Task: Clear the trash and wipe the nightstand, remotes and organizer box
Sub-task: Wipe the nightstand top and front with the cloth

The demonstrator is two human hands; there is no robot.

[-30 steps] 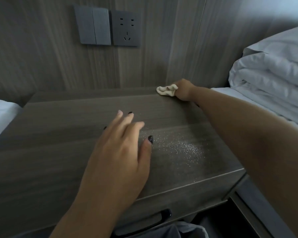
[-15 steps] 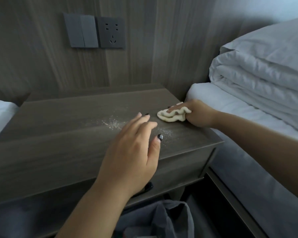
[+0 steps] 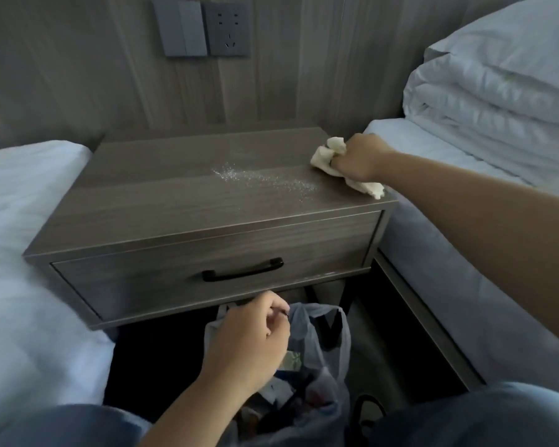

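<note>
A crumpled cloth [image 3: 331,156] is clenched in the right hand [image 3: 359,161] at the nightstand [image 3: 175,201] corner, beside spilled grains [image 3: 262,179], while the trash bag [image 3: 317,346] rim is pinched by the left hand [image 3: 249,343] below, presumably held open for sweepings

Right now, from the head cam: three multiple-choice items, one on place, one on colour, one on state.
1. Where is the white powder?
A. on the nightstand top
B. on the bed
C. in the drawer

2. What colour is the drawer handle?
A. white
B. black
C. gold

3. What is the right hand doing?
A. hanging open
B. gripping a cloth
C. pulling the handle

Answers:
1. A, the specks lie scattered across the top of the nightstand.
2. B, a dark bar on the grey drawer front.
3. B, its fingers are curled round the cream cloth at the right edge of the top.
</note>
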